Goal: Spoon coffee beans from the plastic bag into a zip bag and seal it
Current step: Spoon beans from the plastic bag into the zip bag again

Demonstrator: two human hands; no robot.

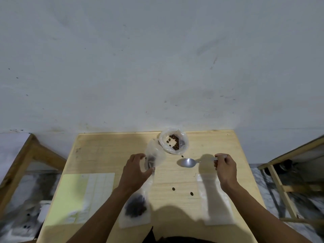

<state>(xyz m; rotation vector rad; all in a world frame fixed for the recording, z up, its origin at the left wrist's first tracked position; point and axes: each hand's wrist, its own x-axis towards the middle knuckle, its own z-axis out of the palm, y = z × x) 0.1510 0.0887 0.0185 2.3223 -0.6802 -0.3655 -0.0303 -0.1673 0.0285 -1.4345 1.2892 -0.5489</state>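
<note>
At the table's far edge stands an open plastic bag with brown coffee beans in it. Just left of it, a clear zip bag with a few dark beans at its bottom is held upright between the thumb and fingers of my left hand. My right hand pinches the handle of a metal spoon. The spoon's bowl is empty and hovers low over the table in front of the plastic bag.
A zip bag filled with beans lies flat under my left forearm. Empty zip bags lie under my right forearm. Loose beans dot the wooden table. A yellow and white paper lies at the left. Wooden frames flank the table.
</note>
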